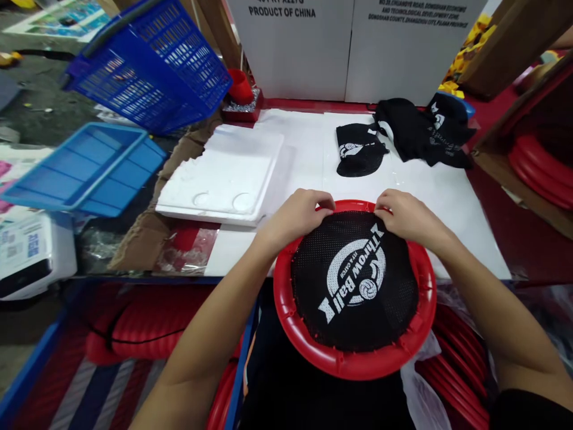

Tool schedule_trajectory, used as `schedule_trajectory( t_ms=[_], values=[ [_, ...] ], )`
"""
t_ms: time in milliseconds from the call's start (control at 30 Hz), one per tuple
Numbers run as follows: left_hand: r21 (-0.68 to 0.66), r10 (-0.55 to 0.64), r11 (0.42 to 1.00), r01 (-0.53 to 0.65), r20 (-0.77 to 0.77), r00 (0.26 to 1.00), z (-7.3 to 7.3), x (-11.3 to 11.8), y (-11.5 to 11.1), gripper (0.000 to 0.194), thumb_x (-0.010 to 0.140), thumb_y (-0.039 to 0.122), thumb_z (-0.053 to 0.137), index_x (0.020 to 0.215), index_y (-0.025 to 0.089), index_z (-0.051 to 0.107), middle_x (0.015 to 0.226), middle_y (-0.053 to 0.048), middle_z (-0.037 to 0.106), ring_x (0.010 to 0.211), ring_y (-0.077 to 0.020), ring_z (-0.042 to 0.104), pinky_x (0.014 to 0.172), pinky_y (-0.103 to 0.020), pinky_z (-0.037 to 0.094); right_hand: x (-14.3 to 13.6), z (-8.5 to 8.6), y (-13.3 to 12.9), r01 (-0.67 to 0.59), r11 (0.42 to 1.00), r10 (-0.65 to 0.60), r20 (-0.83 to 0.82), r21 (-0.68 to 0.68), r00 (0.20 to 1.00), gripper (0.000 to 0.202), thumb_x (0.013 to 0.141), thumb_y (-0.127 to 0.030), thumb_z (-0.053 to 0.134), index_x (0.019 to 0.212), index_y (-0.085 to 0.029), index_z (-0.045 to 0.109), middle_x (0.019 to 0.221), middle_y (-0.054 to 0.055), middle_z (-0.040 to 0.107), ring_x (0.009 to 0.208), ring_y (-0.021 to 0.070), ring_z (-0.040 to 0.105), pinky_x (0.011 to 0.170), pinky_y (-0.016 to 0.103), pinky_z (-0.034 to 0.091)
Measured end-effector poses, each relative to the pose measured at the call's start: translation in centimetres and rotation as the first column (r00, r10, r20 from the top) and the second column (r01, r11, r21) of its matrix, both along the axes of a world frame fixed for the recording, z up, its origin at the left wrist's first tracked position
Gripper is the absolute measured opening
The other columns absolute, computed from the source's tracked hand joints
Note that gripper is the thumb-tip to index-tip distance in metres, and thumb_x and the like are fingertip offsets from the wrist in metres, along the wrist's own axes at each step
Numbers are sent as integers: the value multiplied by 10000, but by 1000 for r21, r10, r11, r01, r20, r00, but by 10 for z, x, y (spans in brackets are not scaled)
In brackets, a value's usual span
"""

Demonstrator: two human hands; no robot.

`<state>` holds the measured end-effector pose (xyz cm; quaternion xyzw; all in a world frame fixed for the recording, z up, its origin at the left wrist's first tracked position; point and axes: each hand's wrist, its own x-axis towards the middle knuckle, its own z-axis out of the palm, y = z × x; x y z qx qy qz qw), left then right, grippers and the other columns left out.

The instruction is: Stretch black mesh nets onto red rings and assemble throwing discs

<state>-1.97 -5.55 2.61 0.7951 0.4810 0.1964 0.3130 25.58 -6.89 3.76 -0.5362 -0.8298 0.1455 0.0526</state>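
Observation:
A round red ring (289, 310) with black mesh (308, 286) printed "Throw Ball" rests between my lap and the table's front edge. My left hand (308, 212) grips the ring and mesh edge at the upper left, fingers curled over. Opposite it, my right hand (398, 215) is closed on the upper right of the same rim. Along the ring's inside the mesh is stretched, with a gap of red showing on the right. Beyond my hands, one black printed mesh piece (358, 158) lies on the white board (304, 155), beside a pile of black mesh (412, 131).
White foam slab (224, 173) lies left on the table, near a blue basket (152, 65) and a light blue tray (85, 170). A big white carton (349, 54) stands behind. Red rings (461, 364) are stacked below right, more (147, 322) below left.

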Motion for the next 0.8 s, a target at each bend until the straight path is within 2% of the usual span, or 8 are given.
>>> schedule_trajectory(
  t_ms=[100, 200, 300, 400, 500, 633, 700, 800],
  values=[
    [72, -55, 996, 62, -89, 994, 8, 5, -2, 246, 943, 168, 572, 1024, 213, 800, 1048, -65, 811, 980, -227, 715, 905, -380, 520, -10, 8, -6, -54, 988, 13, 275, 143, 961, 313, 1010, -161, 450, 977, -144, 760, 1108, 187, 744, 1079, 342, 662, 882, 447, 492],
    [111, -139, 982, 151, -104, 985, 8, 12, -5, 287, 970, 146, 511, 1047, 195, 783, 1088, -82, 796, 1020, -228, 704, 945, -381, 527, -4, 12, 12, -72, 995, 84, 190, -65, 978, 247, 997, -204, 532, 955, -178, 774, 1157, 133, 757, 1036, 283, 680, 864, 380, 494],
    [194, -144, 966, 170, -144, 979, 2, 19, -10, 254, 1017, 213, 520, 1103, 180, 757, 1123, -104, 772, 1067, -253, 680, 984, -410, 521, 1, 12, 29, -40, 969, 58, 64, -246, 996, 189, 976, -241, 598, 952, -201, 782, 1111, 84, 775, 963, 224, 695, 850, 320, 500],
    [193, -83, 975, 106, -124, 989, -2, 24, -13, 201, 1018, 265, 586, 1083, 178, 754, 1080, -100, 769, 1031, -258, 676, 949, -412, 522, -7, 10, 17, 8, 999, 5, 227, -54, 974, 224, 968, -172, 563, 998, -183, 784, 1120, 147, 767, 993, 286, 694, 831, 372, 493],
    [82, -21, 996, 24, -35, 999, 2, 27, -12, 156, 985, 238, 621, 967, 191, 769, 999, -73, 779, 916, -224, 684, 861, -382, 520, -16, 10, -2, -93, 988, 47, 340, 120, 939, 312, 937, -61, 501, 1051, -145, 779, 1117, 222, 750, 1055, 373, 676, 854, 467, 497],
    [-15, 11, 1000, -10, 41, 999, 8, 29, -8, 141, 945, 226, 647, 866, 207, 762, 918, -39, 783, 822, -194, 674, 776, -356, 496, -10, 9, 1, -164, 983, 166, -17, 79, 986, 274, 977, -137, 511, 1033, -204, 771, 1323, 147, 726, 1206, 342, 661, 1012, 493, 518],
    [-30, 29, 999, -27, 87, 996, 6, 30, -7, 132, 946, 227, 645, 870, 205, 750, 903, -30, 777, 797, -181, 660, 761, -344, 486, -7, 4, 10, -154, 986, 166, -227, 70, 959, 221, 1004, -238, 550, 1071, -218, 759, 1405, 117, 699, 1305, 321, 634, 1108, 490, 492],
    [-18, 49, 999, -46, 165, 985, 1, 31, -6, 117, 950, 214, 632, 896, 203, 736, 924, -19, 774, 820, -169, 649, 796, -333, 485, -8, -5, 18, -161, 987, 144, -359, -16, 922, 183, 998, -278, 581, 1023, -219, 753, 1347, 105, 735, 1253, 297, 670, 1098, 474, 503]
  ],
)
